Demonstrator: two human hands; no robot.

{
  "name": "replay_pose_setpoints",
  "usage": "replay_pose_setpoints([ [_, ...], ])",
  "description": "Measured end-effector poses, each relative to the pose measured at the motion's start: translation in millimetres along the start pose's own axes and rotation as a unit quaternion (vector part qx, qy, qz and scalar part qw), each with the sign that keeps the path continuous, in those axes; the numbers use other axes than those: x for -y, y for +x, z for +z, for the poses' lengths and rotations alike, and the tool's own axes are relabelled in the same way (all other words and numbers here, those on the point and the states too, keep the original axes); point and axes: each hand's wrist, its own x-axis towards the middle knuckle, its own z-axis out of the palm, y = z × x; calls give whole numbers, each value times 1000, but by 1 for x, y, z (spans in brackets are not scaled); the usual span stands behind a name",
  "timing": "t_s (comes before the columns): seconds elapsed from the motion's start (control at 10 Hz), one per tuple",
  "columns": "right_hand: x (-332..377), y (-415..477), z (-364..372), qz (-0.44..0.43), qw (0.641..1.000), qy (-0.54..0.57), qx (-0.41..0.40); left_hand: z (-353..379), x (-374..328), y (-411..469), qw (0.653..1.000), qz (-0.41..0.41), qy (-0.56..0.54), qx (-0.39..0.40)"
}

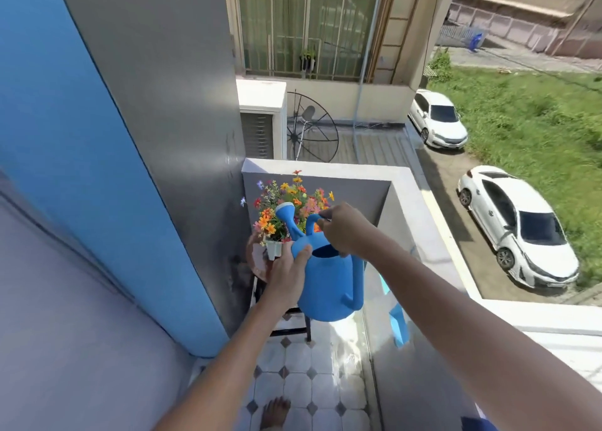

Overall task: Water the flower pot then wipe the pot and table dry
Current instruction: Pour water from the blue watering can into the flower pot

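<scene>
Person stands on a narrow balcony, both arms out front. Blue watering can (327, 284) is held in the air between the 2 hands, just in front of the flower pot (273, 249). Right hand (345, 230) is up top, fingers (325, 222) curled tight around the can's upper handle. Left hand (290, 272) supports the can's left side, fingers pressed flat against the body, thumb (302, 257) on the rim. Spout (286, 217) with its white-rimmed rose points up and left, sitting against the flowers (290, 205). Can looks roughly upright; cannot tell if water is coming out.

Pot is small and white, packed with orange, yellow, pink and purple blooms. It stands on a round brownish worktop (257, 261) with dark legs, tucked in the balcony corner by the grey wall (182, 121). Worktop is mostly hidden behind the left hand and can.

Floor (303, 378) is white tile with dark diamond insets. A bare foot (275, 412) shows at the bottom edge. 2 white cars (518, 222) parked on the street below.
</scene>
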Motion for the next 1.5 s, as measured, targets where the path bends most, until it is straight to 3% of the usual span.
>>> replay_pose_setpoints([
  [0.3, -6, 16, -4, -14, 1000, 12, -14, 0, -13, 4, 1000, 1, 29, -2],
  [1.2, -72, -7, -51, 84, 995, 28, -56, 75, -37, 12, 995, 9, 11, 100],
  [1.5, -62, -13, -40, 47, 998, 20, -39, 63, -27, 0, 997, 9, 15, 75],
])
